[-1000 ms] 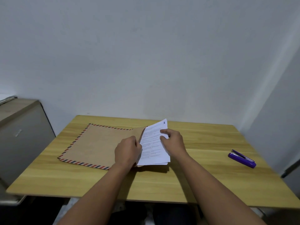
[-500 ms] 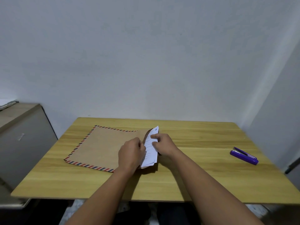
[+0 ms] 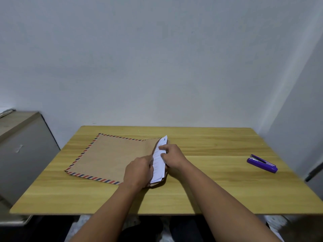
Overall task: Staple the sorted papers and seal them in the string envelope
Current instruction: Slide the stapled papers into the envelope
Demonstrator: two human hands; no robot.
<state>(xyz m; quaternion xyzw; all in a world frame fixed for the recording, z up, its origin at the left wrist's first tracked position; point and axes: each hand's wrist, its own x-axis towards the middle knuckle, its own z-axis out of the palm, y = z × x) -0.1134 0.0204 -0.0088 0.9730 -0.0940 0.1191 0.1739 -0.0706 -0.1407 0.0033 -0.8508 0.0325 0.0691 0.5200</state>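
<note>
A brown envelope (image 3: 111, 156) with a red-and-blue striped border lies flat on the wooden table (image 3: 209, 189), its mouth facing right. A white stack of printed papers (image 3: 158, 163) sticks partly out of that mouth; only a narrow strip shows. My left hand (image 3: 139, 171) grips the envelope's upper edge at the opening, near the front corner. My right hand (image 3: 172, 157) holds the papers' outer edge, fingers on the top sheet. The flap and string are hidden from me.
A purple stapler (image 3: 262, 163) lies on the table at the right. A grey cabinet (image 3: 21, 151) stands left of the table. White walls close in behind and on the right.
My right hand has pushed the papers leftward into the envelope, so much less white paper shows now. My left hand has kept hold of the envelope's mouth.
</note>
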